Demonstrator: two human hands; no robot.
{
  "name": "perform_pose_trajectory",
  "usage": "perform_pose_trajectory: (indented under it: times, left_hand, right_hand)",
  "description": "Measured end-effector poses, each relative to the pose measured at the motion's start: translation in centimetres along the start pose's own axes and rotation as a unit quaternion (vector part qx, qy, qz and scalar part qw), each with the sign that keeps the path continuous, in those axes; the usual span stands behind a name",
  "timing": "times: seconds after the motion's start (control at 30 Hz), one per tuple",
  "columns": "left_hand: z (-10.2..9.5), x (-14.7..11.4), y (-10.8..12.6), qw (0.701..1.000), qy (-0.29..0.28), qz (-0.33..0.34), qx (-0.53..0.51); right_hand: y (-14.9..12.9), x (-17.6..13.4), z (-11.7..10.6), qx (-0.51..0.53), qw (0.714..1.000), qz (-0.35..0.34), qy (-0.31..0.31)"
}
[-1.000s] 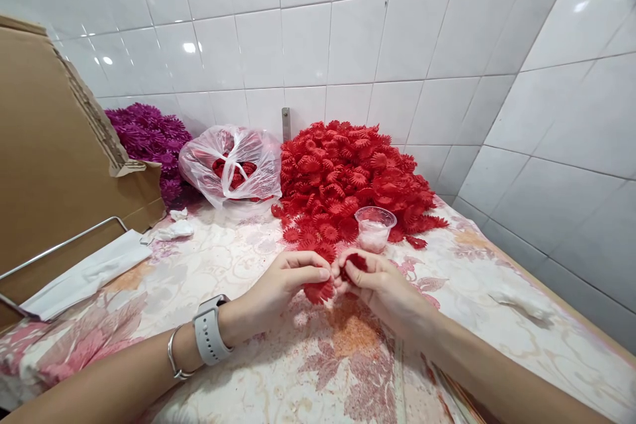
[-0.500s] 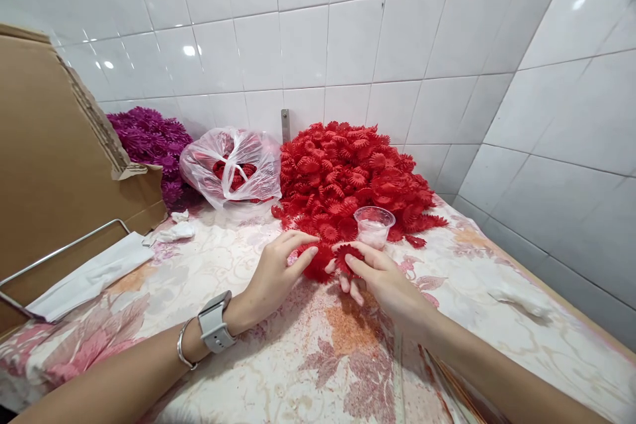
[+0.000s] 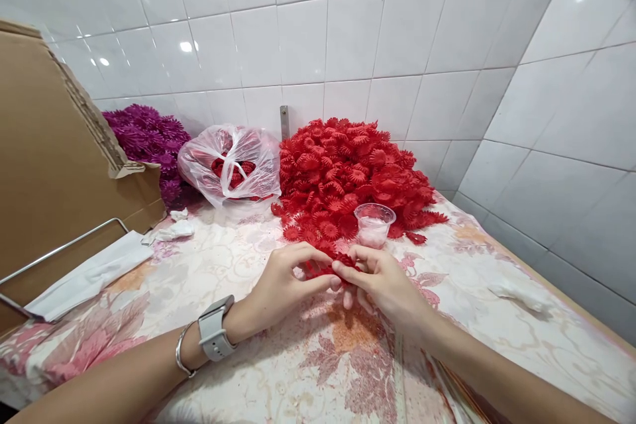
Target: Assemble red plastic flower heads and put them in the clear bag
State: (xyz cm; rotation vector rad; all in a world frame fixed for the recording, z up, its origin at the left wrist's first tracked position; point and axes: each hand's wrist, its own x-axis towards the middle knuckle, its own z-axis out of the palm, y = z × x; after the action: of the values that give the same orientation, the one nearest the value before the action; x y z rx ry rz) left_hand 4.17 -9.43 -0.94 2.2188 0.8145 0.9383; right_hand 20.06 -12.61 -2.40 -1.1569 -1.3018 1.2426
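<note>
A red fabric flower piece [image 3: 342,260] with a notched edge is between my two hands, partly covered by the fingers. My right hand [image 3: 385,283] pinches it between thumb and forefinger. From the other side, the thumb and fingers of my left hand [image 3: 285,278] close round its edge. Just beyond the fingers rises a large heap of red fabric flower pieces [image 3: 348,175]. A small clear plastic cup [image 3: 375,225] with whitish contents stands at the heap's front, close to my right hand.
A tied clear plastic bag [image 3: 199,165] with red pieces sits left of the heap, beside purple flower pieces [image 3: 146,142]. A cardboard box [image 3: 59,132] and a metal wire frame [image 3: 64,252] occupy the left. Tiled walls bound the back and right of the floral tablecloth [image 3: 238,371].
My left hand has moved right and closed in on the flower piece in my right hand. The right hand's fingers have curled more tightly around it.
</note>
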Motion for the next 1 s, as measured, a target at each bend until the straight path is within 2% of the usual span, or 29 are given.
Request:
perform_pose_trajectory:
  times: [0.1, 0.27, 0.33, 0.43, 0.5, 0.67, 1.0]
  left_hand:
    - [0.1, -0.1, 0.0, 0.999, -0.017, -0.032, -0.029]
    - [0.1, 0.0, -0.4, 0.981, -0.040, -0.093, -0.164]
    - [0.2, 0.2, -0.7, 0.956, -0.040, -0.126, -0.262]
    - [0.4, 0.5, -0.9, 0.892, -0.064, -0.158, -0.419]
    - [0.6, 0.5, -0.9, 0.861, -0.077, -0.167, -0.475]
    - [0.8, 0.3, -0.8, 0.829, -0.061, -0.188, -0.523]
    - [1.1, 0.2, -0.8, 0.802, -0.009, -0.203, -0.561]
  right_hand:
    - [-0.1, -0.2, 0.1, -0.003, 1.000, -0.018, 0.002]
    - [-0.3, -0.1, 0.0, 0.016, 0.999, -0.006, -0.048]
    - [-0.3, 0.0, 0.0, 0.044, 0.997, 0.001, -0.068]
    - [-0.1, 0.2, 0.0, 0.101, 0.992, -0.007, -0.073]
    - [0.2, 0.2, 0.0, 0.143, 0.987, -0.011, -0.070]
    - [0.3, 0.2, 0.2, 0.235, 0.970, 0.005, -0.059]
    - [0.2, 0.1, 0.3, 0.307, 0.950, 0.041, -0.047]
